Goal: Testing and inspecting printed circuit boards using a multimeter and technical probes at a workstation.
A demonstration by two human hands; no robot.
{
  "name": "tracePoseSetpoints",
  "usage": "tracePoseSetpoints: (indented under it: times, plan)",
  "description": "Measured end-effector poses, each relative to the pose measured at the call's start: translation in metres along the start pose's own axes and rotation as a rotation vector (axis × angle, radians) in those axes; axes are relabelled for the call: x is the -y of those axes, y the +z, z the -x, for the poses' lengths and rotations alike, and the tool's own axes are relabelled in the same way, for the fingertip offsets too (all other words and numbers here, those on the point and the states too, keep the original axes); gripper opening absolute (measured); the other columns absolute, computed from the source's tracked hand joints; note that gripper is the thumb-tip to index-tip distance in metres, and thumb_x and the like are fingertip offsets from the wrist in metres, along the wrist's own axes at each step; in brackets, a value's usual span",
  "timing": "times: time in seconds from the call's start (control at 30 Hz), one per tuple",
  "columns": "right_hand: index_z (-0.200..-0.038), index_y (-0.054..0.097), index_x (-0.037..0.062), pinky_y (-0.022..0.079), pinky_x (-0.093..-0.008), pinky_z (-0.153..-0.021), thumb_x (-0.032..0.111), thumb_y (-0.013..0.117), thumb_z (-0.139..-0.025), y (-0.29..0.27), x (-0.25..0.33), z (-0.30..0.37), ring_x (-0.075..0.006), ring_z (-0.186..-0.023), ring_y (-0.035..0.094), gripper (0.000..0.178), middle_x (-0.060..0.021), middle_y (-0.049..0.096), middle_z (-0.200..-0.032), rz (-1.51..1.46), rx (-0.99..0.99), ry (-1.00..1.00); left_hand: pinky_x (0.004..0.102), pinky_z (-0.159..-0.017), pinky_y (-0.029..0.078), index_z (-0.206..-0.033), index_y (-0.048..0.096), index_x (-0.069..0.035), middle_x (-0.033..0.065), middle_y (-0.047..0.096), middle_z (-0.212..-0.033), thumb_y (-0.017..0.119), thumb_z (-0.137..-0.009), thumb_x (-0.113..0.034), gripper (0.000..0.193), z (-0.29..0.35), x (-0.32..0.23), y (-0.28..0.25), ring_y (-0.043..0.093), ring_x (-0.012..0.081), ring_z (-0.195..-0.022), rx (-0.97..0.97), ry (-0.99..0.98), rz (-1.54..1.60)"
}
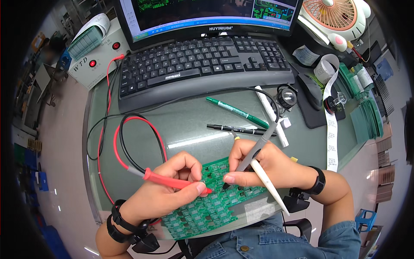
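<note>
A green printed circuit board panel (202,217), covered in rows of small components, lies at the near edge of the table under both hands. My left hand (164,196) is closed round a red test probe (166,179), whose tip points down at the middle of the board. Opposite it, my right hand (276,164) pinches a grey test probe (261,144) with a black tip, also pointing at the board close to the red one. A white pen-like stick (271,188) is tucked in the right hand too, slanting toward me. Whether the tips touch the board I cannot tell.
Beyond the hands lie a green marker (237,112), a black marker (233,129) and a white pen (265,103). Probe leads loop left to a white box (101,58) with red buttons. A keyboard (198,64), monitor, mouse (309,91), paper strip (332,142) and fan stand around.
</note>
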State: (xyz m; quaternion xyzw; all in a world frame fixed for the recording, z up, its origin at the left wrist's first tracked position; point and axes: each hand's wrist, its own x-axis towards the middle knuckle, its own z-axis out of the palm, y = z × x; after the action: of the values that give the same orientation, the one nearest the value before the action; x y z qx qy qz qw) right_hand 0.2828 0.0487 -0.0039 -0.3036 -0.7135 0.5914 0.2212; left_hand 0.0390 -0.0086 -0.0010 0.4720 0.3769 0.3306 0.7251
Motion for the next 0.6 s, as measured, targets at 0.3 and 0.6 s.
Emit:
tracePoseSetpoints:
  times: [0.3,0.6]
  plan:
    - [-0.081,0.058,0.0028,0.041,-0.027,-0.053,0.022,0.074,-0.086,0.0021,-0.0031,0.001,-0.0093,-0.06,0.053,0.026,-0.0022,0.057,-0.065,0.04,-0.014,-0.062,0.0225,-0.078,0.048,-0.101,0.046,-0.004,0.0,0.053,-0.094,0.063,-0.092,-0.008,0.02,-0.0005,0.009,0.0031,0.059,0.0067,-0.091,-0.019,0.015,0.009]
    - [-0.081,0.058,0.0027,0.04,-0.027,-0.052,0.02,0.074,-0.086,0.003,-0.0018,0.0017,-0.0101,-0.057,0.053,0.023,-0.0028,0.057,-0.063,0.064,-0.022,-0.075,0.0217,-0.076,0.047,-0.1,0.045,-0.005,0.0001,0.054,-0.094,0.063,-0.091,-0.008,0.02,-0.0011,0.0089,0.0049,0.058,0.006,-0.09,-0.027,0.02,-0.01]
